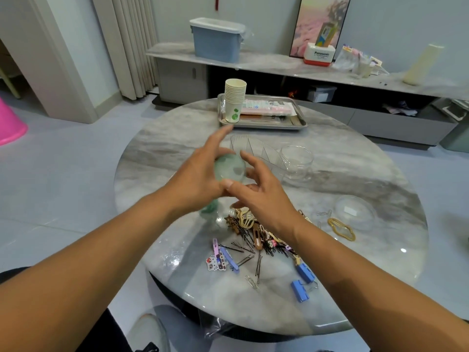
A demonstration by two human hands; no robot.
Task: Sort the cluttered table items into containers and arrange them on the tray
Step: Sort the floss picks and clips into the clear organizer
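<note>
Nearest the viewer, on the round grey marble table (355, 171), lie two blue binder clips (303, 280), a silver paper clip (251, 282) and a purple hair clip (228, 257) beside a small cartoon-figure clip (214, 262). Behind them is a heap of black bobby pins and brown, cream and patterned hair clips (256, 235). To the right of the heap lie a gold wavy-outline hair clip (341, 228) and, just beyond it, a clear round plastic lid (355, 212).

Above the heap, both forearms meet over the table centre. The left hand (195, 179) holds a pale green translucent round lid (229, 167), thumb along its lower edge and fingers extended behind it; the lid is blurred. The right hand (261, 191) hovers beside it with fingers spread and lightly curled, holding nothing that can be seen.

Beyond the hands stand a clear ribbed plastic container (256, 151) and, to its right, a clear round plastic jar (297, 161). At the far table edge, a rectangular stainless-steel tray (299, 125) carries a stack of cream paper cups (234, 102) and a flat pink-and-white packet (269, 107).
</note>
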